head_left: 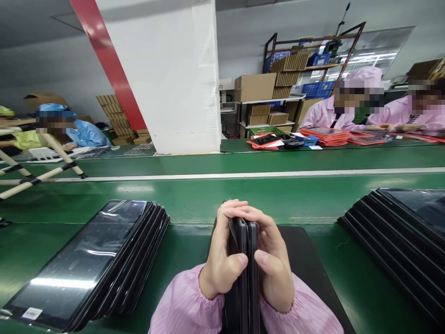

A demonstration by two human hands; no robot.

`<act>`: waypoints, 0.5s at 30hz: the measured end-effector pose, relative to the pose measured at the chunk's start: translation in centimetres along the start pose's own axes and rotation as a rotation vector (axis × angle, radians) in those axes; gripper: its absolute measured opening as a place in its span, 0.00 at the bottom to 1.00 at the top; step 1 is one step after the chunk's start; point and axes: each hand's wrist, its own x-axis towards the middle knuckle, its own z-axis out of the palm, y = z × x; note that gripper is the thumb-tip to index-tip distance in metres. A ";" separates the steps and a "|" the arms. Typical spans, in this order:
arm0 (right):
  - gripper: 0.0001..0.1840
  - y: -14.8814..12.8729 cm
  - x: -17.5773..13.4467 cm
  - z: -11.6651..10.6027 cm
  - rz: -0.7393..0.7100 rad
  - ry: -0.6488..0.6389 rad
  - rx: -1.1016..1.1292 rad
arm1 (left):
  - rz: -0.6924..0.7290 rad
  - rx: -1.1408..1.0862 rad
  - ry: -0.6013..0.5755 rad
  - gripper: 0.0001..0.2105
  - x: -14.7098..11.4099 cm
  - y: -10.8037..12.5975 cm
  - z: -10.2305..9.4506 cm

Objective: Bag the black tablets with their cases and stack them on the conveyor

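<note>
Far left, we list a pale pipe frame with black bindings, and behind it a person in blue.

Near left, on the green worktop: one leaning stack of glossy dark panels, edges stepped, a white label at the near corner of the topmost.

Centre: the left hand, pink-cuffed, its palm flat along the left side of the dark slabs, thumb on the near edge. We count at least two slabs, stood on edge side by side, with a thin dark flap angled away at the upper left. The right hand mirrors it. The fingers of both hands are clamped on the slabs and meet over the far end. A black mat lies beneath; whether the slabs touch it we cannot tell.

For good handling, we would press evenly from both palms, square the far ends with the fingers and the near edges with the thumbs, and mind that the loose flap is not creased or pinched.

Right: a second stack of dark panels, fanned toward us; beyond it, red-edged pieces piled before a person in pink.
</note>
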 end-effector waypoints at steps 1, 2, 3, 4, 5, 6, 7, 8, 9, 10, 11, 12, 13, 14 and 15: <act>0.15 0.0 -0.1 0.1 -0.009 0.012 -0.020 | 0.026 -0.010 0.010 0.25 -0.1 0.1 0.1; 0.15 -0.1 -0.2 0.1 -0.014 0.019 -0.037 | 0.052 -0.013 0.020 0.24 -0.1 0.2 0.2; 0.15 -0.1 -0.3 0.2 -0.017 0.019 -0.047 | 0.074 -0.009 0.031 0.23 -0.1 0.3 0.3; 0.15 -0.1 -0.3 0.2 -0.017 0.018 -0.051 | 0.089 0.000 0.040 0.22 -0.1 0.4 0.3; 0.15 -0.1 -0.4 0.2 -0.018 0.015 -0.049 | 0.098 0.003 0.048 0.21 0.0 0.5 0.3; 0.15 -0.1 -0.4 0.2 -0.018 0.012 -0.045 | 0.104 0.001 0.051 0.21 0.0 0.6 0.3; 0.16 -0.1 -0.3 0.2 -0.018 0.012 -0.041 | 0.108 0.000 0.051 0.20 0.1 0.6 0.3; 0.16 -0.1 -0.3 0.2 -0.020 0.014 -0.038 | 0.112 0.000 0.050 0.20 0.2 0.6 0.3; 0.17 0.0 -0.3 0.2 -0.021 0.018 -0.039 | 0.116 0.003 0.052 0.20 0.2 0.6 0.4; 0.18 0.0 -0.3 0.2 -0.025 0.022 -0.041 | 0.120 0.009 0.056 0.20 0.3 0.6 0.4; 0.18 0.0 -0.2 0.2 -0.029 0.023 -0.043 | 0.126 0.015 0.060 0.20 0.3 0.6 0.4; 0.19 0.0 -0.2 0.2 -0.032 0.022 -0.044 | 0.131 0.019 0.063 0.20 0.3 0.5 0.5; 0.19 0.0 -0.2 0.2 -0.034 0.018 -0.044 | 0.136 0.021 0.066 0.21 0.3 0.5 0.5; 0.19 0.0 -0.2 0.2 -0.035 0.012 -0.042 | 0.140 0.020 0.067 0.21 0.3 0.5 0.5; 0.19 0.0 -0.2 0.1 -0.034 0.008 -0.040 | 0.144 0.019 0.066 0.20 0.3 0.5 0.6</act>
